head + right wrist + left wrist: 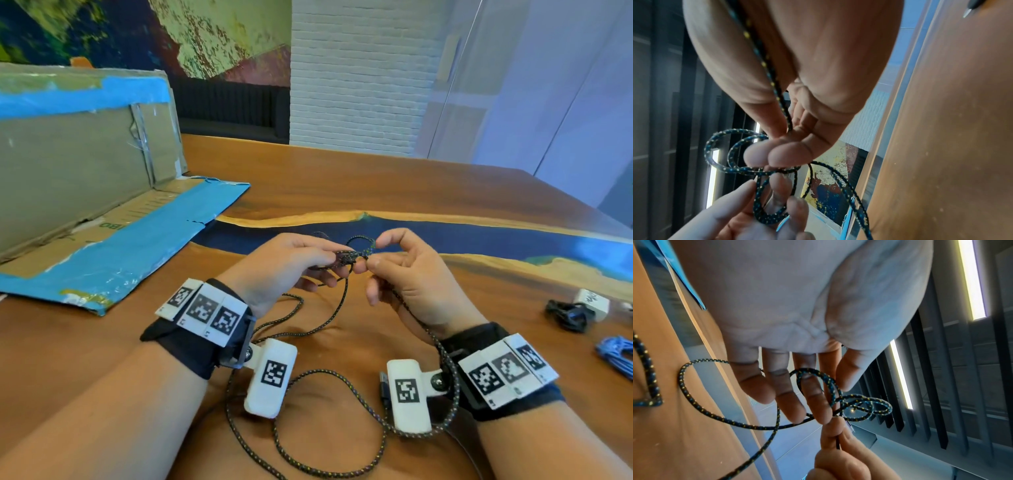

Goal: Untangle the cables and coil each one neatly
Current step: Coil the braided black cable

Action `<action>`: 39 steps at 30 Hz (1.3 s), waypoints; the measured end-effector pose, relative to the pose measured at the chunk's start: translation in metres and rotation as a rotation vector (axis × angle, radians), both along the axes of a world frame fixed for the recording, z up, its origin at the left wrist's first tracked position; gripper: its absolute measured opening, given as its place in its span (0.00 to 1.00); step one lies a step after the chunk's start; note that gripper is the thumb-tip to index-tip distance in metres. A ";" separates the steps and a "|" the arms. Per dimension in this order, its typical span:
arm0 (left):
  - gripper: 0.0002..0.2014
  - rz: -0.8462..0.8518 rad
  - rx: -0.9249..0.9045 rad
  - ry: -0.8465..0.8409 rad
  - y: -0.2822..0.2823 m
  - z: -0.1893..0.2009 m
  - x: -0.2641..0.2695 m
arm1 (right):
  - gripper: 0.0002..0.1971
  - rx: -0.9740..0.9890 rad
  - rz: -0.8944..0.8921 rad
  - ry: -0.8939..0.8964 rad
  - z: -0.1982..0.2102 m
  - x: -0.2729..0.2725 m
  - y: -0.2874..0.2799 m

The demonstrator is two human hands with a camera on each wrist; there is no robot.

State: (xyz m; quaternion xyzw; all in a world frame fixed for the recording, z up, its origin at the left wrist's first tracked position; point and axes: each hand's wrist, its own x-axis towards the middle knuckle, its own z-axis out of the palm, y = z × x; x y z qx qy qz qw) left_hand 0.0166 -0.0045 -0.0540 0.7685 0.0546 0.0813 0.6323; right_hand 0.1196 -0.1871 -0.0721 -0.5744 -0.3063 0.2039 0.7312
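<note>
Both hands hold the speckled cable (346, 301) just above the desk (376, 178). The left hand (284, 270) has a loop round one finger. The right hand (411, 277) pinches the knot. The rest of the cable lies on the desk, near the wrists.

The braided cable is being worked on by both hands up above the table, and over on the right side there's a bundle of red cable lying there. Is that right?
Not quite. The bundle lying at the right is blue, not red, as the head view shows. The rest holds: both the left hand and the right hand work the braided cable above the table.
</note>
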 end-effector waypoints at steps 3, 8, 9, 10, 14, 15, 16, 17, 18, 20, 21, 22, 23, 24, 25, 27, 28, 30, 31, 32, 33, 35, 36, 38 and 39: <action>0.12 -0.004 0.110 -0.006 -0.001 -0.001 -0.001 | 0.22 -0.071 0.089 -0.089 0.002 0.002 -0.004; 0.11 0.117 0.181 -0.139 0.002 -0.003 0.003 | 0.09 -0.117 0.108 -0.073 0.003 -0.002 -0.004; 0.11 0.190 0.162 -0.177 0.004 -0.004 0.005 | 0.07 -0.109 0.080 -0.036 0.003 -0.001 -0.005; 0.11 0.275 0.126 -0.210 0.008 -0.004 0.007 | 0.07 -0.109 0.059 -0.004 0.002 0.001 -0.005; 0.14 0.449 -0.272 -0.348 0.030 0.001 0.010 | 0.08 -0.177 0.041 0.044 -0.002 0.007 -0.009; 0.14 0.396 -0.410 -0.381 0.032 0.005 0.008 | 0.08 -0.187 0.036 0.044 -0.002 0.009 -0.010; 0.15 0.333 -0.519 -0.395 0.032 0.009 0.005 | 0.08 -0.186 0.027 0.046 -0.002 0.010 -0.010; 0.16 0.271 -0.570 -0.385 0.032 0.012 0.001 | 0.09 -0.176 0.012 0.048 -0.001 0.010 -0.010; 0.18 0.215 -0.551 -0.350 0.032 0.013 -0.002 | 0.09 -0.162 -0.005 0.048 -0.001 0.011 -0.010; 0.23 0.112 -0.378 -0.235 0.029 0.013 -0.006 | 0.11 -0.129 -0.042 0.048 -0.001 0.014 -0.011; 0.25 0.069 -0.272 -0.173 0.026 0.013 -0.008 | 0.11 -0.120 -0.057 0.045 -0.001 0.016 -0.012; 0.25 0.036 -0.169 -0.122 0.024 0.012 -0.008 | 0.12 -0.121 -0.066 0.034 -0.001 0.017 -0.013; 0.24 0.014 -0.077 -0.091 0.021 0.012 -0.008 | 0.12 -0.138 -0.072 0.009 -0.001 0.017 -0.014; 0.22 0.003 -0.010 -0.075 0.018 0.010 -0.008 | 0.11 -0.173 -0.078 -0.038 0.000 0.017 -0.015; 0.20 0.004 0.034 -0.071 0.016 0.009 -0.006 | 0.11 -0.215 -0.080 -0.097 0.001 0.015 -0.015; 0.18 0.017 0.077 -0.073 0.012 0.004 -0.002 | 0.14 -0.266 -0.042 -0.194 0.003 0.009 -0.015; 0.18 0.020 0.088 -0.075 0.011 0.003 -0.001 | 0.17 -0.264 0.010 -0.210 0.004 0.006 -0.015; 0.18 0.018 0.103 -0.078 0.009 0.001 0.000 | 0.21 -0.246 0.104 -0.192 0.004 0.001 -0.011; 0.18 0.017 0.112 -0.083 0.007 0.000 -0.001 | 0.19 -0.243 0.122 -0.180 0.003 -0.001 -0.009; 0.18 0.025 0.113 -0.096 0.005 0.000 -0.001 | 0.14 -0.240 0.114 -0.180 0.002 -0.003 -0.006; 0.18 0.047 0.087 -0.126 0.004 0.001 -0.001 | 0.08 -0.234 0.092 -0.182 0.000 -0.003 -0.003; 0.16 0.141 -0.129 -0.230 0.004 0.005 0.001 | 0.02 -0.220 0.054 -0.146 -0.002 0.000 -0.002; 0.16 0.196 -0.316 -0.285 0.007 0.009 0.002 | 0.05 -0.209 0.040 -0.112 -0.002 0.002 -0.003; 0.16 0.241 -0.657 -0.384 0.018 0.018 0.001 | 0.07 -0.169 -0.002 -0.036 0.000 0.008 -0.007; 0.16 0.234 -0.751 -0.401 0.024 0.021 -0.001 | 0.07 -0.133 -0.025 0.008 0.000 0.011 -0.010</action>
